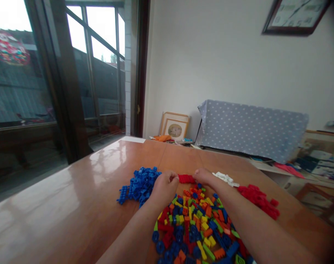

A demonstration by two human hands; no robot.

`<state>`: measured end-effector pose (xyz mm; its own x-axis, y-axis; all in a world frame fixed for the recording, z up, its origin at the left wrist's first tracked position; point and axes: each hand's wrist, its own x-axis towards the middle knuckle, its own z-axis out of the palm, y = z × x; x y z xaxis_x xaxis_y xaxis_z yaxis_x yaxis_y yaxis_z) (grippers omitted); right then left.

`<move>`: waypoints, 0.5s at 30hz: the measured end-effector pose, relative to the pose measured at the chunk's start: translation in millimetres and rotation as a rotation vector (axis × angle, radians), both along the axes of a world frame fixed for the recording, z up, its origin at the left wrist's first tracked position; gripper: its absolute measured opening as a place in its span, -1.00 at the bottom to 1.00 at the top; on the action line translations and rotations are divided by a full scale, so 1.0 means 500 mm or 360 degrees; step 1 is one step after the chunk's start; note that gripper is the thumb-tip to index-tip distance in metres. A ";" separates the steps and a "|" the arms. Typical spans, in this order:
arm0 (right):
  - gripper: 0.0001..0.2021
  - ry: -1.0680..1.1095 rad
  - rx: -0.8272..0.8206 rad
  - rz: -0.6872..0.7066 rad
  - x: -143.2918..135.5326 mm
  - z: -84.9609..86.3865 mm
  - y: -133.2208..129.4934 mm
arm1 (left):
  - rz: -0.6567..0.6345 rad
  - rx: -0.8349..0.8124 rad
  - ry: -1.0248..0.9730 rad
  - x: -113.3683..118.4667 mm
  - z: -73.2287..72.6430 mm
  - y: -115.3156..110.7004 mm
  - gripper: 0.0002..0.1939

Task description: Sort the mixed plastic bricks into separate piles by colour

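Observation:
A short row of red bricks (186,179) lies between my two hands, just beyond the mixed pile. My left hand (167,185) has its fingers closed at the row's left end, beside a heap of blue bricks (145,183). At the row's right end is my right hand (205,178), its fingers bent and partly hidden behind the hand. Nearer to me, under and between my forearms, spreads a pile of mixed coloured bricks (197,223). White bricks (224,178) and a heap of red bricks (257,200) sit to the right of my right hand.
The glossy wooden table (73,205) extends left and away, with a white sheet (133,139) at its far edge. Beyond it stand picture frames (175,126) and a dotted cloth cover (252,128). Glass doors are at the left.

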<state>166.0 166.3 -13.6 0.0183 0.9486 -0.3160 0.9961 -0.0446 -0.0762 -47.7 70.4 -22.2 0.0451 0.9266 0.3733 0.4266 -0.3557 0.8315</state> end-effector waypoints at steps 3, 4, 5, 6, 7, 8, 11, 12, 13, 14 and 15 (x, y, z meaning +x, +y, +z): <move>-0.69 0.0012 0.0005 0.0012 0.007 -0.004 -0.005 | -0.0007 0.0000 -0.0034 -0.001 0.001 0.000 -0.81; -0.69 0.0019 0.0009 0.0018 0.011 -0.005 -0.009 | -0.0004 -0.0004 -0.0039 -0.001 0.001 0.000 -0.81; -0.69 0.0029 0.0013 0.0026 0.015 -0.006 -0.013 | 0.0000 -0.0010 -0.0040 -0.001 0.001 -0.001 -0.81; -0.68 0.0042 0.0016 0.0034 0.020 -0.006 -0.018 | 0.0004 -0.0016 -0.0039 -0.001 0.001 0.000 -0.81; -0.69 0.0058 0.0014 0.0043 0.024 -0.005 -0.024 | 0.0005 -0.0020 -0.0040 -0.001 0.001 0.000 -0.82; -0.69 0.0077 0.0011 0.0053 0.028 -0.003 -0.030 | 0.0005 -0.0023 -0.0042 0.000 0.001 0.000 -0.82; -0.70 0.0153 0.0000 0.0075 0.040 0.004 -0.052 | 0.0006 -0.0032 -0.0042 0.003 0.000 0.000 -0.83; -0.72 0.0183 0.0012 0.0079 0.044 0.006 -0.059 | 0.0009 -0.0033 -0.0035 0.003 0.001 -0.001 -0.83; -0.74 0.0215 0.0036 0.0082 0.048 0.008 -0.065 | 0.0015 -0.0035 -0.0027 0.004 0.003 -0.001 -0.83; -0.76 0.0248 0.0070 0.0085 0.052 0.010 -0.072 | 0.0022 -0.0039 -0.0021 0.004 0.005 -0.002 -0.82; -0.77 0.0281 0.0111 0.0090 0.055 0.011 -0.079 | 0.0024 -0.0045 -0.0017 0.004 0.007 -0.003 -0.82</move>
<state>193.3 126.9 -8.1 -0.0853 0.9662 -0.2431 0.9677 0.0223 -0.2511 -45.5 69.0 -18.8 0.0271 0.9374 0.3472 0.4230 -0.3254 0.8457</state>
